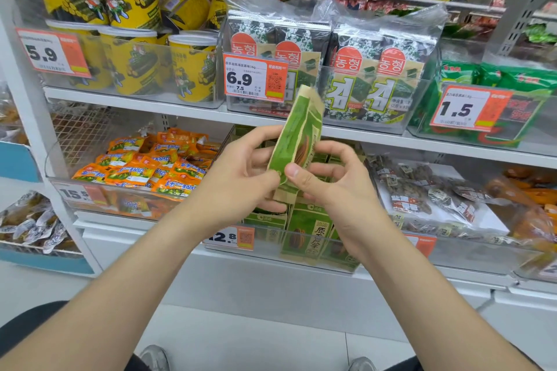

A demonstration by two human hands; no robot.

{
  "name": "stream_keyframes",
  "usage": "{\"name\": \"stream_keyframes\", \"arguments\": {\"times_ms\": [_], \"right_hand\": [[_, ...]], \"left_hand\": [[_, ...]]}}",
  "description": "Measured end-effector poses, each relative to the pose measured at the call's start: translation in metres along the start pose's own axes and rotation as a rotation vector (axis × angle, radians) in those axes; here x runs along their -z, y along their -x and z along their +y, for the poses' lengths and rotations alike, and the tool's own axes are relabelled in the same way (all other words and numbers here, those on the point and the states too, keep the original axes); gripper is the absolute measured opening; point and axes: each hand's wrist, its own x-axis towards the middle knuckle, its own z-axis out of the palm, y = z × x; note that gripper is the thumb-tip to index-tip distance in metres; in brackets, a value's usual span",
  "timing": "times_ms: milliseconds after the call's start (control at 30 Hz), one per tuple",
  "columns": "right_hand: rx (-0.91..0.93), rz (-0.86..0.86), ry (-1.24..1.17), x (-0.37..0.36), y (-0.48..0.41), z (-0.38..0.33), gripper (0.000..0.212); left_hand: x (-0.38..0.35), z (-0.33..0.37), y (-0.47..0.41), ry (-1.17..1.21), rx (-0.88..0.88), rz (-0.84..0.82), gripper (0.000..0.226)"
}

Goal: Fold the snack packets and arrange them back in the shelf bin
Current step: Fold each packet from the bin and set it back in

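- My left hand [241,172] and right hand [328,181] both pinch 1 green packet [297,135], mid-fold, I judge.
- Several folded packets [307,229] already stand in the clear bin [265,253]; this 1 is not yet in.

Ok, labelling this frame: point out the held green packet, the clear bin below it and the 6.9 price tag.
green packet [297,129], head view, upper green face
clear bin [265,250], head view, front wall
6.9 price tag [239,79], head view, printed digits

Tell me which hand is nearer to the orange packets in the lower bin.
Left. The left hand sits just right of the orange packets, gripping the green packet; the right hand holds the packet's far side, farther away.
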Motion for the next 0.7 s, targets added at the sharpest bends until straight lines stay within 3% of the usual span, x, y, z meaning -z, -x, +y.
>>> {"name": "stream_keyframes", "arguments": {"times_ms": [67,133,300,467,533,633,700], "right_hand": [[0.033,0.017,0.061,-0.002,0.0,0.002,0.104],[0.075,0.002,0.087,0.0,0.0,0.003,0.124],[0.018,-0.078,0.035,0.013,-0.007,0.001,0.101],[0.017,0.059,0.005,0.014,-0.012,0.005,0.113],[0.146,0.087,0.166,0.015,-0.01,0.001,0.093],[0.244,0.053,0.243,0.018,-0.009,-0.008,0.025],[0.262,0.036,0.261,0.024,-0.011,-0.012,0.008]], "left_hand": [[-0.002,-0.001,0.002,-0.12,-0.07,-0.024,0.064],[0.0,-0.001,0.004,-0.223,-0.121,-0.071,0.067],[0.012,0.004,0.004,-0.232,-0.039,-0.221,0.066],[0.014,0.0,0.006,-0.26,0.021,-0.271,0.054],[0.015,-0.003,0.005,-0.286,0.025,-0.255,0.052],[0.023,-0.005,0.002,-0.352,-0.012,-0.198,0.05],[0.027,-0.004,0.001,-0.405,-0.042,-0.183,0.048]]}}
